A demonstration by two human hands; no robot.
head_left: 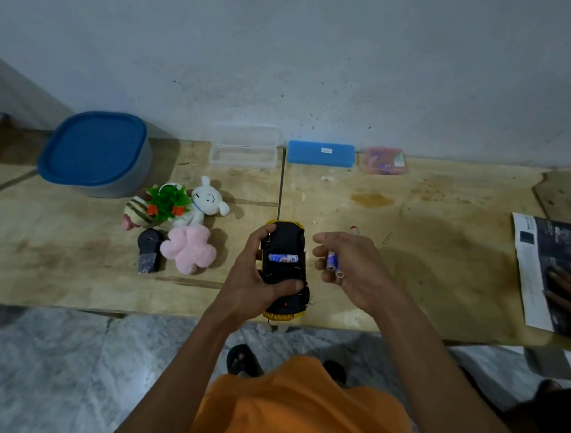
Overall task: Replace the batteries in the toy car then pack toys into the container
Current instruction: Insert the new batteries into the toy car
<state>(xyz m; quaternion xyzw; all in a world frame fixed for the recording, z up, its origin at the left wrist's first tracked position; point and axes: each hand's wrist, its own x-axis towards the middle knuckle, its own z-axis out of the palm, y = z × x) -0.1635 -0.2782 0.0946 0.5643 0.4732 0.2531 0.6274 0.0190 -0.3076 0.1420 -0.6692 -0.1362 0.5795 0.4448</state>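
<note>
Toy car (283,267) gripped in left hand (255,282), batteries (333,264) pinched in right hand (351,269), over plywood table (427,261).

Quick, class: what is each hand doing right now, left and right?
Left hand: grips the upturned toy car, one battery seated in its open compartment.
Right hand: holds batteries in its curled fingers.

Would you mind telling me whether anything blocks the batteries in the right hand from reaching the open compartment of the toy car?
Nothing visible does. The right hand pinches batteries just beside the toy car, whose compartment already holds one battery.
</note>
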